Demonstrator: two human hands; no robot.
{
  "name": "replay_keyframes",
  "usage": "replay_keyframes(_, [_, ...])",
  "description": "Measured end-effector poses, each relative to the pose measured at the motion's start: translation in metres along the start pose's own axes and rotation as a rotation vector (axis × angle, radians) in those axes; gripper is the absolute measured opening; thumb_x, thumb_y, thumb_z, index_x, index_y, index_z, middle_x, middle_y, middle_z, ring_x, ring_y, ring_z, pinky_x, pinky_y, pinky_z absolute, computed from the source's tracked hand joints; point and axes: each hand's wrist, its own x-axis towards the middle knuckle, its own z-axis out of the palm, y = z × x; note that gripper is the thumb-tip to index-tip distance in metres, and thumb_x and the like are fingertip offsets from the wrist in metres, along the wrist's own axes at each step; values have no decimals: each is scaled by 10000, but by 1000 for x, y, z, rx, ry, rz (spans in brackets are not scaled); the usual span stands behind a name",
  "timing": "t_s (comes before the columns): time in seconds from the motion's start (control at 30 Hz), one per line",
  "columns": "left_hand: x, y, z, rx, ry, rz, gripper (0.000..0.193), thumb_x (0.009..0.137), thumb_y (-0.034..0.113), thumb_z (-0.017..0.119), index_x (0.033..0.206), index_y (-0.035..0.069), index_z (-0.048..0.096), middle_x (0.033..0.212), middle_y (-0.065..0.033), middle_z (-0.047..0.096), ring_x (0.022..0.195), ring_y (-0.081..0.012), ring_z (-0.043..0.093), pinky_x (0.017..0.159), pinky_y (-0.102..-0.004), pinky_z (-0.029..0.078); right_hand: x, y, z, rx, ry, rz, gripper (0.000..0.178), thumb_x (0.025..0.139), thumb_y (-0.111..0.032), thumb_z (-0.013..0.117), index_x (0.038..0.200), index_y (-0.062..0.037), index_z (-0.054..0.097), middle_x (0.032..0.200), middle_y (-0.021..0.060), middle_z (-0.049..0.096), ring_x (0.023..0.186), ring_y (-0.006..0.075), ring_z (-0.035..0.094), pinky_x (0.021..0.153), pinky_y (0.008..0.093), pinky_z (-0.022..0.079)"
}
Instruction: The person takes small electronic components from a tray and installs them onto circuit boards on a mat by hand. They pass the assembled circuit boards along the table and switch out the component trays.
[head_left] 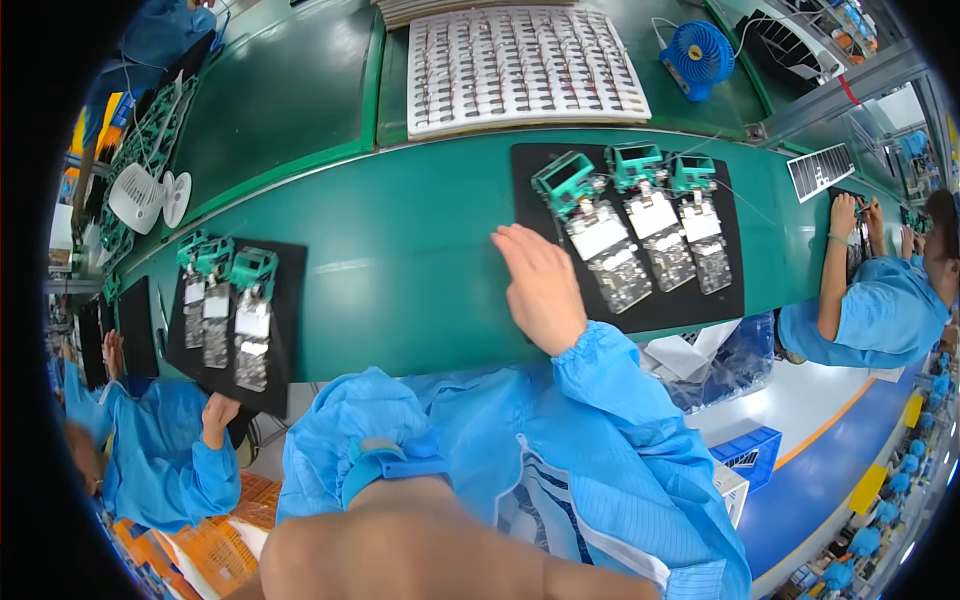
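Observation:
My right hand (540, 285) lies on the green bench top with its fingers stretched out, holding nothing. It rests at the left edge of a black mat (725, 305). On that mat lie three circuit boards (610, 255), each joined to a green plastic frame (567, 180) with a dark window. My left hand (400, 555) is raised close at the bottom of the view, large and smeared; its fingers cannot be made out. A blue wrist strap (415, 462) sits round that wrist.
A white foam tray (430, 120) of small wired parts stands at the back, with a blue fan (697, 58) to its right. Another black mat (290, 330) with three boards lies left. Co-workers in blue sit at left (165, 455) and right (870, 310). A blue crate (765, 460) stands below.

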Motion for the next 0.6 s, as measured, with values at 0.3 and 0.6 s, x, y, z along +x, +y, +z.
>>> replay_keyframes(0.3, [38, -47, 16, -97, 24, -42, 630, 1030, 340, 417, 439, 164, 290, 434, 31, 294, 373, -122, 306, 858, -539, 387, -52, 112, -107, -158, 84, 66, 563, 670, 115, 507, 1223, 17, 536, 1299, 169, 545, 1264, 365, 476, 1045, 452, 388])
replay_keyframes(0.6, [-89, 39, -2, 852, 167, 323, 533, 993, 480, 432, 587, 149, 530, 657, 15, 597, 526, -163, 508, 750, -418, 397, -89, 172, -141, -287, 169, 201, 600, 707, 140, 414, 1279, 1, 532, 1311, 186, 543, 1260, 334, 493, 1099, 393, 348])
